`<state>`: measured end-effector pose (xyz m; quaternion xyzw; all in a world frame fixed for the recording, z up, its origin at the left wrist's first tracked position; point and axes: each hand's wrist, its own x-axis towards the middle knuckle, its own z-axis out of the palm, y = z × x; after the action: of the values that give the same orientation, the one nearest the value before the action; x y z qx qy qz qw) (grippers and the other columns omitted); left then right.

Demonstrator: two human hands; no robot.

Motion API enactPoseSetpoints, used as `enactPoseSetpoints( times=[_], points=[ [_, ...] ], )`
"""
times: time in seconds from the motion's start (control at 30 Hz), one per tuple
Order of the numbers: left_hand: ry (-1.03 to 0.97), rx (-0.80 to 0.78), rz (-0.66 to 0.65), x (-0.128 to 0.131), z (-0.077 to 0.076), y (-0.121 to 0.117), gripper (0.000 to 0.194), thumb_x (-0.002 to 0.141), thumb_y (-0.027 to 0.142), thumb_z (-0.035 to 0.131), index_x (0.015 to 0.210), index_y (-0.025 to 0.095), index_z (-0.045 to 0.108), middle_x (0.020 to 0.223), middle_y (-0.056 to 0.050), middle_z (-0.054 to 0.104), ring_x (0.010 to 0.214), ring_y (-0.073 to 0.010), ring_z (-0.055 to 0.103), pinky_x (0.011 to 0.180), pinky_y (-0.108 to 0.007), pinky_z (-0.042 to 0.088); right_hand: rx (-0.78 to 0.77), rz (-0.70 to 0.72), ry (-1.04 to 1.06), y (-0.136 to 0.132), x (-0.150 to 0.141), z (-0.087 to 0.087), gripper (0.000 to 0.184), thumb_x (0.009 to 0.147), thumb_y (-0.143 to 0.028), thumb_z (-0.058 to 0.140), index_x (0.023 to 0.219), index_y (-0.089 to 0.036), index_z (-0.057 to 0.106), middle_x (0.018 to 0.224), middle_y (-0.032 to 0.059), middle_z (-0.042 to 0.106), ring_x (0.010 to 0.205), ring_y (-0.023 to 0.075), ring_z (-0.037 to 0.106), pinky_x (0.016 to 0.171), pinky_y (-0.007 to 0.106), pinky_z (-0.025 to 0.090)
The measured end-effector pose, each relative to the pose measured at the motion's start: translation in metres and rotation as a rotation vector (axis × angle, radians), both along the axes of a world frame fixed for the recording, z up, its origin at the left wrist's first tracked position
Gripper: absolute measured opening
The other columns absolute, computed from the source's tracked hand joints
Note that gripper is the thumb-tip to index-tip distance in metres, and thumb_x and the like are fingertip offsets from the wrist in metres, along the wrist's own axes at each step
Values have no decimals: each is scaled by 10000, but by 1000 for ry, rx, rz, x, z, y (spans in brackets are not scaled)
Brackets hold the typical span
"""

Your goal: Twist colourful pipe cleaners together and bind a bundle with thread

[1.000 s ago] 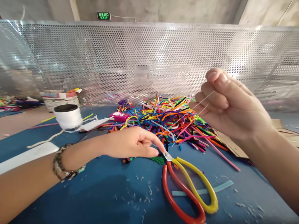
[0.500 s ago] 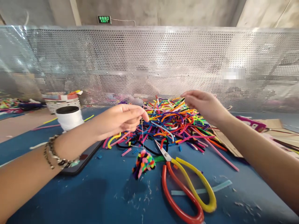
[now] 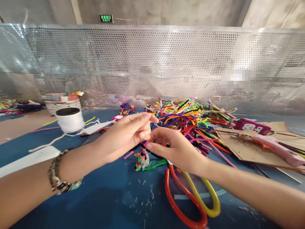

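Note:
Near the middle, my left hand is closed in a pinch on a thin thread, which is hard to see now. Just below the fingers hangs a small multicoloured cluster of short chenille-stem pieces, low over the blue table. My right hand meets the left from the right, its fingers curled in and its thumb close to the top of the cluster. What it holds, if anything, is too small to make out. Scissors with one red and one yellow handle lie under the right hand, their blades mostly hidden. Green strands lie beside the cluster.
A heap of colourful chenille stems lies behind the hands. At left stands a white thread spool, with a basket behind it. A pink glue gun rests on cardboard at right. A perforated metal screen closes the back.
My right hand has come down and left to meet my left hand. The left hand has moved slightly right and lower. The hanging cluster has risen a little and shifted left.

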<state>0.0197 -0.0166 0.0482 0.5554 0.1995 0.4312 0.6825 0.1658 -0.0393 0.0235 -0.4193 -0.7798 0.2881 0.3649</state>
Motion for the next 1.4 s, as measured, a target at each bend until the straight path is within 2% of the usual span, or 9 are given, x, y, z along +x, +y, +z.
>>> enactPoseSetpoints(
  times=[0.1, 0.23, 0.43, 0.67, 0.83, 0.97, 1.1, 1.3, 1.4],
  points=[
    [-60, -6, 29, 0, -3, -1, 237, 857, 183, 437, 729, 103, 619, 520, 40, 371, 468, -29, 404, 475, -122, 369, -96, 55, -20, 4, -3, -8, 157, 747, -298, 536, 677, -161, 570, 628, -15, 574, 545, 77, 450, 530, 209, 358],
    [-64, 6, 28, 0, -3, -2, 248, 861, 189, 428, 749, 108, 634, 534, 41, 358, 485, -32, 418, 481, -126, 381, -119, 67, 26, 6, -4, -11, 211, 775, -252, 480, 594, -157, 533, 532, -35, 485, 490, 64, 384, 477, 200, 308],
    [-84, 29, 89, -3, 5, 5, 293, 875, 150, 380, 723, 103, 626, 502, 44, 356, 465, -27, 408, 477, -120, 377, -160, 167, 240, 12, 6, 1, 248, 819, -257, 435, 628, -146, 549, 629, -6, 539, 603, 73, 475, 606, 207, 387],
    [-74, 57, 140, -4, 3, 15, 276, 867, 151, 407, 710, 97, 627, 476, 50, 353, 451, -24, 405, 481, -124, 368, -246, 278, 512, 10, 13, 9, 219, 781, -344, 512, 661, -163, 535, 626, -18, 514, 566, 66, 462, 543, 199, 370],
    [-101, 74, 120, -4, 6, 14, 148, 836, 152, 476, 836, 95, 613, 473, 70, 325, 413, -14, 349, 430, -117, 315, -244, 228, 586, 9, 19, 19, 192, 815, -318, 457, 724, -176, 548, 492, -60, 366, 455, 60, 316, 455, 196, 274],
    [-142, 93, 161, -5, 11, 12, 121, 805, 131, 522, 913, 111, 571, 498, 76, 350, 417, -12, 343, 429, -118, 313, -243, 112, 659, 13, 24, 24, 186, 820, -313, 440, 707, -187, 518, 446, -79, 239, 423, 68, 198, 425, 202, 217],
    [-182, 111, 201, -9, 15, 11, 112, 813, 92, 485, 882, 106, 572, 477, 81, 343, 412, -6, 345, 435, -105, 318, -271, 21, 710, 18, 25, 21, 182, 824, -294, 433, 711, -178, 518, 440, -81, 238, 417, 64, 194, 420, 197, 203],
    [-172, 145, 273, -11, 22, 12, 123, 816, 134, 492, 778, 155, 606, 453, 82, 348, 403, -10, 354, 454, -126, 339, -249, 69, 653, 17, 24, 23, 187, 827, -296, 432, 705, -182, 515, 455, -74, 256, 428, 66, 210, 426, 195, 216],
    [-190, 164, 301, -15, 23, 24, 95, 797, 162, 540, 722, 164, 599, 456, 80, 365, 417, -12, 383, 466, -133, 347, -209, 86, 647, 14, 25, 27, 190, 834, -300, 421, 710, -190, 513, 462, -74, 246, 426, 66, 205, 425, 196, 217]
  ],
)
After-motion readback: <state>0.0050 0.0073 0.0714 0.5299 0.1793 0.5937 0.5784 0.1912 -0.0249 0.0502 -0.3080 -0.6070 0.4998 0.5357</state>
